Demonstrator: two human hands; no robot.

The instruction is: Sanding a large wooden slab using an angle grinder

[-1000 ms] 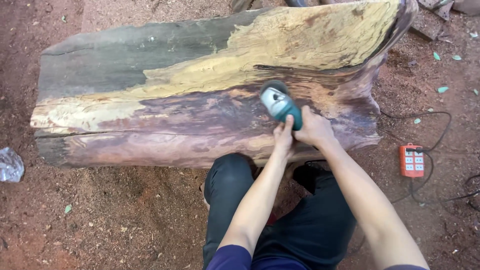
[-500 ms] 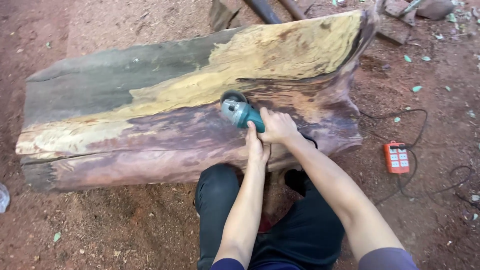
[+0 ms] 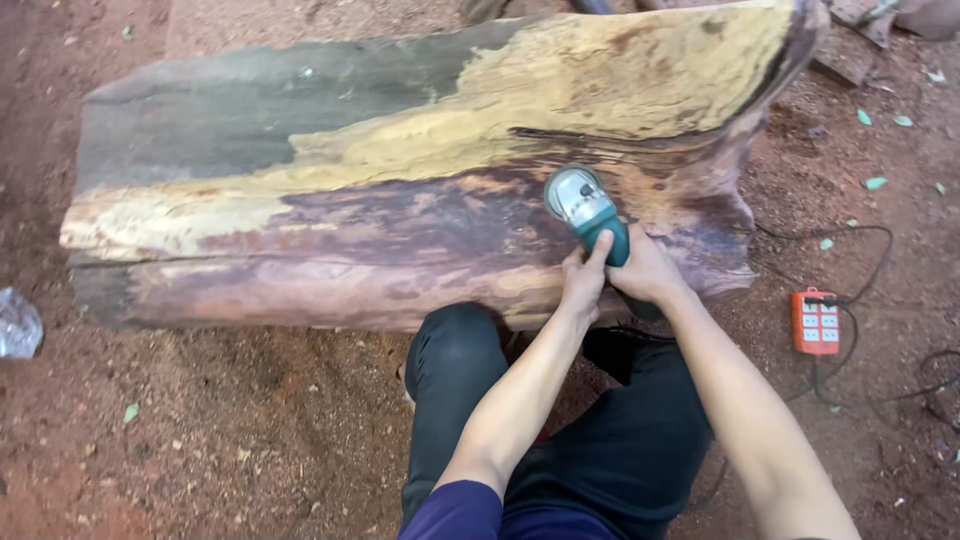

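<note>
Grinder (image 3: 590,215) | both hands grip, on log (image 3: 400,180) | orange box (image 3: 816,321) right

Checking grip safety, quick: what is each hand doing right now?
Left hand: closed on the green angle grinder, fingers along its body.
Right hand: closed around the grinder's rear handle.

Angle grinder (image 3: 585,208) and both hands, apparently back rightward along the log (image 3: 400,190) after a leftward pass.

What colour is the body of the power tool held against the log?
Teal green, with a silvery round head; the power tool shows in the head view.
</note>
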